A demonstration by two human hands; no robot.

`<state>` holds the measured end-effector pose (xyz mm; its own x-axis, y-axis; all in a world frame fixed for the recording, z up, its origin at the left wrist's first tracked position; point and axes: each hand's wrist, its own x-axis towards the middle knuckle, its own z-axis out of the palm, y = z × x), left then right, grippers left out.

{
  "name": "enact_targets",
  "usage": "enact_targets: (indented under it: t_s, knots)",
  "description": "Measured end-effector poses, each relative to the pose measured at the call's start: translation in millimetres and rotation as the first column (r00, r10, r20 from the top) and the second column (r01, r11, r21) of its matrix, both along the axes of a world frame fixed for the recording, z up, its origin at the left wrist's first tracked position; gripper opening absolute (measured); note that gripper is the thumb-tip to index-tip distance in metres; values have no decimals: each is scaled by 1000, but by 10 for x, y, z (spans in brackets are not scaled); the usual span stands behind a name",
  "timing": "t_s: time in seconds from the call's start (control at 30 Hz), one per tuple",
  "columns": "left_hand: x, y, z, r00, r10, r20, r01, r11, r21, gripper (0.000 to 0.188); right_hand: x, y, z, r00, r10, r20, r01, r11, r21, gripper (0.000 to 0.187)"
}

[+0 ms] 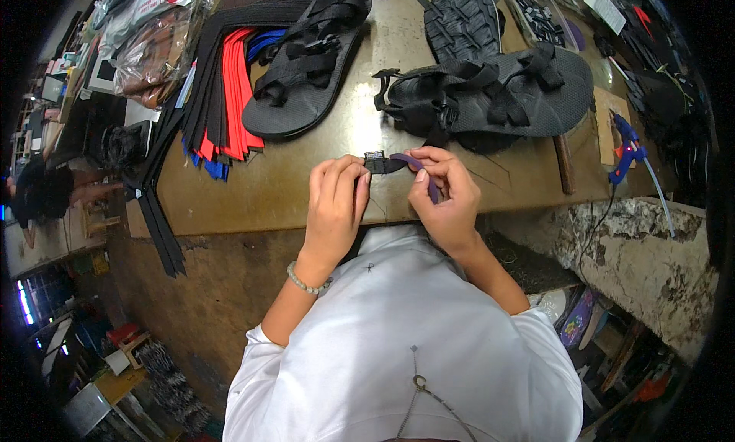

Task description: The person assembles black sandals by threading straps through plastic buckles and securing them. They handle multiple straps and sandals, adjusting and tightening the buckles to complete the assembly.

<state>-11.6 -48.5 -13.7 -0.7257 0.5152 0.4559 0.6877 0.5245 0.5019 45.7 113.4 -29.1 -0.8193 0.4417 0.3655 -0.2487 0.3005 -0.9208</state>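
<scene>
Near the front edge of the table, my left hand [335, 193] is closed in a pinch on one end of a short black strap [376, 166] with a small label on it. Across from it, my right hand [446, 189] has its thumb and fingers closed on a curved purple tool [406, 159], which looks like thread snips. The tool's tip meets the strap's right end; its blades cannot be made out. Just beyond my hands, a black strappy sandal [555, 90] lies to the right, and another sandal [306, 82] lies to the left.
Bundles of black strips [205, 97] and red strips [233, 97] spread at the left, some hanging over the edge. A third sandal [463, 25] shows its sole behind. A wooden handle [564, 165] and a blue glue gun [628, 147] with its cord lie at the right.
</scene>
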Motion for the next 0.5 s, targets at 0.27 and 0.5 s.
enact_targets:
  t_s: [0.27,0.5]
  knots:
    - [-10,-4,-10,997,2,80,-10,996,89,20,-21,-3,-3,1000,11,4,-12,999,37,12]
    - [-12,10,0,997,7,82,-16,994,111,22,-40,-10,6,1000,18,-17,-17,996,92,14]
